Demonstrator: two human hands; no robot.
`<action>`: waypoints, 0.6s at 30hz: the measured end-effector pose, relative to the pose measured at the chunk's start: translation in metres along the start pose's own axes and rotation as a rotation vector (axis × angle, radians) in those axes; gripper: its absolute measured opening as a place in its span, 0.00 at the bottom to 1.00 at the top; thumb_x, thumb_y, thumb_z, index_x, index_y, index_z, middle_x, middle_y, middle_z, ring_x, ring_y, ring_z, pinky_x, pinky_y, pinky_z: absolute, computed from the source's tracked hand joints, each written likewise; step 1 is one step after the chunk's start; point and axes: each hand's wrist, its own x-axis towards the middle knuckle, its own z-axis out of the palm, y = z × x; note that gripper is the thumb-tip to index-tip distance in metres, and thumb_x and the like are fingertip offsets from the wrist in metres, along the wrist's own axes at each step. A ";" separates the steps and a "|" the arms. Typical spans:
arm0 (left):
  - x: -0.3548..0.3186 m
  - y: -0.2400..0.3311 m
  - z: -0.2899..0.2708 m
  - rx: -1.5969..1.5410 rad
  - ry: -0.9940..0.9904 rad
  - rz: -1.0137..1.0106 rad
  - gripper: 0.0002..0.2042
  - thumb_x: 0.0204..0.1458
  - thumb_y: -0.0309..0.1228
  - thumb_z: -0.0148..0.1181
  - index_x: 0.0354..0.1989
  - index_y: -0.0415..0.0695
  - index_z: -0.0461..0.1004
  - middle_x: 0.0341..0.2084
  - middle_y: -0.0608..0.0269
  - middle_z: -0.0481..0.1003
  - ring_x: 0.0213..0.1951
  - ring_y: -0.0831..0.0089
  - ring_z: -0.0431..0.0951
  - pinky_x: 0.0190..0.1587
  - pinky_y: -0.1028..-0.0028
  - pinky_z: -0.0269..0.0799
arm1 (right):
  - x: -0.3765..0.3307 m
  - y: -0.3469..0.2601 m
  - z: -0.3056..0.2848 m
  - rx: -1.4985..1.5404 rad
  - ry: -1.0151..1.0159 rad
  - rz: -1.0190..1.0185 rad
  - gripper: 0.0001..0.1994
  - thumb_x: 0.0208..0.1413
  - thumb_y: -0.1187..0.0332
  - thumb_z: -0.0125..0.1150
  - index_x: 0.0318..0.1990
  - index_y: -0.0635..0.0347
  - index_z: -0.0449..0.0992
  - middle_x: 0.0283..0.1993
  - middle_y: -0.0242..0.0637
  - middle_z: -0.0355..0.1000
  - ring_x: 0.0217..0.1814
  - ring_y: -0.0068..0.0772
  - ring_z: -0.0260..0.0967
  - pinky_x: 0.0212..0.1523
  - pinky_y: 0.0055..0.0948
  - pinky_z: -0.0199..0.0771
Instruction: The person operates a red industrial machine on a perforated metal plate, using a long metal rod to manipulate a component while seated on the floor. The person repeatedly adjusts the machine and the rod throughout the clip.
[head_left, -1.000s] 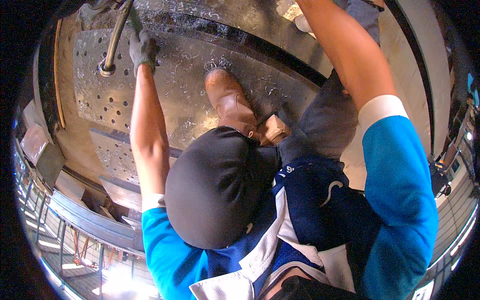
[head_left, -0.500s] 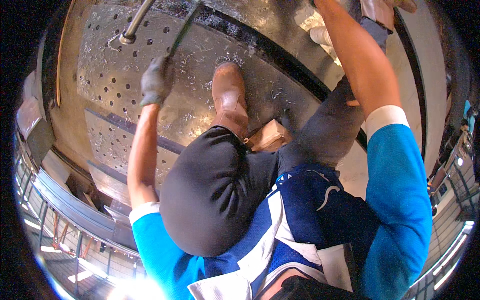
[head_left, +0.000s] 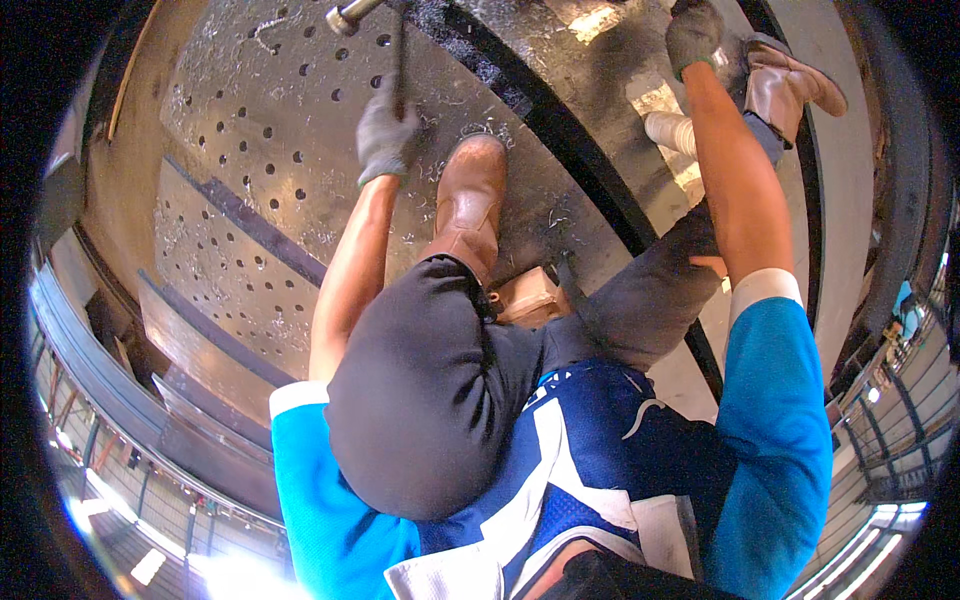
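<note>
Rod point(head_left: 401, 60), dark and narrow, is clasped tightly within the closed, gloved left hand point(head_left: 388, 135), above a holed metal plate point(head_left: 330, 140); whether anything is held by the gloved right hand point(head_left: 695, 36), near a brown boot point(head_left: 782, 88), cannot be told.

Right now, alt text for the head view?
The grey-gloved left hand grips a thin dark bar over a grey metal plate with round holes; the gloved right hand is at the top edge, its grip unclear. A brown leather boot rests on the plate.
</note>
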 end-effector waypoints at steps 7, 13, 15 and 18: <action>0.074 0.045 0.032 0.149 -0.224 0.157 0.30 0.59 0.36 0.63 0.73 0.60 0.68 0.54 0.46 0.81 0.57 0.44 0.82 0.57 0.48 0.78 | 0.018 -0.016 -0.028 -0.560 -0.278 -0.110 0.08 0.58 0.64 0.67 0.38 0.57 0.81 0.32 0.48 0.78 0.36 0.50 0.78 0.38 0.46 0.73; 0.175 -0.006 0.033 0.045 -0.073 0.108 0.22 0.63 0.40 0.61 0.67 0.57 0.76 0.56 0.47 0.82 0.62 0.48 0.80 0.61 0.54 0.77 | 0.003 -0.080 -0.043 -0.793 -0.315 -0.374 0.04 0.58 0.71 0.62 0.36 0.59 0.82 0.34 0.51 0.80 0.39 0.53 0.80 0.40 0.44 0.75; 0.191 -0.018 0.035 -0.072 0.010 0.122 0.22 0.60 0.41 0.64 0.64 0.58 0.78 0.54 0.47 0.82 0.61 0.49 0.80 0.58 0.54 0.79 | 0.004 -0.077 -0.045 -0.592 -0.326 -0.202 0.04 0.59 0.72 0.61 0.37 0.59 0.82 0.36 0.50 0.80 0.39 0.52 0.80 0.41 0.44 0.76; 0.199 -0.011 0.035 0.012 -0.059 0.224 0.19 0.60 0.44 0.64 0.58 0.52 0.81 0.48 0.44 0.84 0.52 0.47 0.85 0.54 0.52 0.80 | 0.002 -0.057 -0.036 -0.410 -0.290 -0.082 0.07 0.60 0.70 0.61 0.43 0.58 0.82 0.43 0.47 0.81 0.47 0.53 0.78 0.48 0.46 0.75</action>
